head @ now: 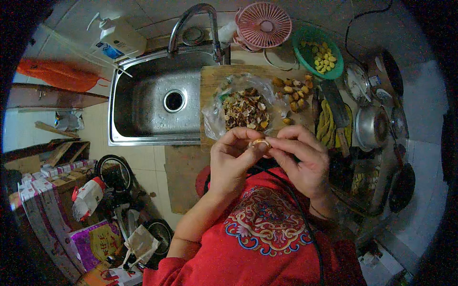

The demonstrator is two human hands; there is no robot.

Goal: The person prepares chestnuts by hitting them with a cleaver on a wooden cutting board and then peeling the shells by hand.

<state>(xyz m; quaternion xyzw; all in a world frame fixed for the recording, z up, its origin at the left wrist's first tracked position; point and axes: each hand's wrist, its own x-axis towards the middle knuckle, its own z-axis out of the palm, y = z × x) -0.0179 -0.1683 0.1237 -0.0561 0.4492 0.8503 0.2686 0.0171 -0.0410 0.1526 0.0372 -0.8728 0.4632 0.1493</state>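
Close to my chest, my left hand pinches a partly peeled chestnut between thumb and fingers. My right hand meets it from the other side, fingertips at the nut's peel; whether they grip a piece of it is hidden. Just beyond my hands, a heap of shell and skin scraps lies on a clear plastic bag, spread over a wooden cutting board. Several brown chestnuts sit at the board's right. Behind them, a green plastic basket holds yellow peeled chestnuts.
Left of the board is a steel sink with a curved faucet. A pink fan stands behind the board. To the right lie a cleaver, yellow-green gloves and a metal pot. Boxes stand at lower left.
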